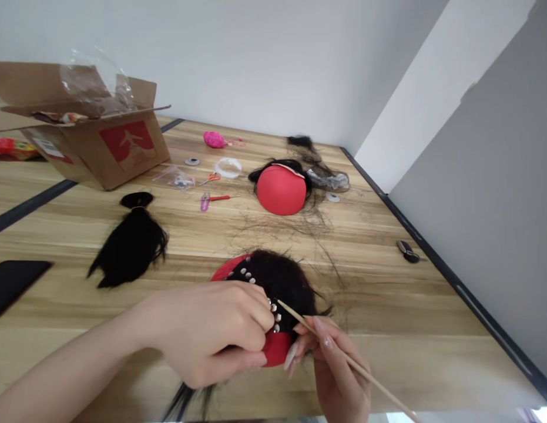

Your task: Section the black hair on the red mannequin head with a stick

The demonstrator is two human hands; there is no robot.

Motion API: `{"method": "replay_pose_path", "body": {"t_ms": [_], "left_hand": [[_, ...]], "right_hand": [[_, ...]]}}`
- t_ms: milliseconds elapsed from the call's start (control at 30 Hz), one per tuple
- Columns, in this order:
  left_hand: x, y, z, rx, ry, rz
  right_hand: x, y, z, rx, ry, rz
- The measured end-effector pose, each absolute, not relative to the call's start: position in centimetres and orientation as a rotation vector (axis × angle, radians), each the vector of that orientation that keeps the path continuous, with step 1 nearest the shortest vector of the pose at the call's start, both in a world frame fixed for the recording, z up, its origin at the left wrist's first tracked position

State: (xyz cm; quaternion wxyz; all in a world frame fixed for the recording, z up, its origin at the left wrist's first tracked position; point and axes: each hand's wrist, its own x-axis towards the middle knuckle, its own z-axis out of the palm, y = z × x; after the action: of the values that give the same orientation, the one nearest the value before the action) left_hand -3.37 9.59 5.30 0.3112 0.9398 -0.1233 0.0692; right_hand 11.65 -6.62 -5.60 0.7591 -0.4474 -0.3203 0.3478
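Note:
My left hand [229, 332] is closed, its curled fingers gripping the near-left part of a red cup-shaped piece [277, 351]. Black hair [284, 282] covers much of that piece, and a studded black band [245, 272] with silver dots runs across it. Part of the band is hidden beneath my left hand. Between the fingers of my right hand [337, 364] is a thin wooden stick [356, 367], its tip touching or just over the hair beside the studs. Loose black strands [184, 399] hang below my left wrist.
A second red cup-shaped piece [281, 191] with black hair lies farther back. Left are a black hair bundle [130, 247], an open cardboard box [110, 147] and a dark flat object [15, 285]. Small scissors [211, 177], a red-handled tool [219, 198] and pink yarn [214, 139] lie behind.

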Motion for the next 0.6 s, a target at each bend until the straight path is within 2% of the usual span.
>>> {"method": "replay_pose_path", "body": {"t_ms": [233, 600], "left_hand": [[-3.4, 9.5, 5.3, 2.505, -0.310, 0.150], [-3.3, 9.4, 5.3, 2.515, -0.323, 0.164]], "right_hand": [[11.8, -6.6, -5.0, -1.162, -1.029, 0.395], [10.6, -6.7, -5.4, -1.067, -0.722, 0.654]]}}
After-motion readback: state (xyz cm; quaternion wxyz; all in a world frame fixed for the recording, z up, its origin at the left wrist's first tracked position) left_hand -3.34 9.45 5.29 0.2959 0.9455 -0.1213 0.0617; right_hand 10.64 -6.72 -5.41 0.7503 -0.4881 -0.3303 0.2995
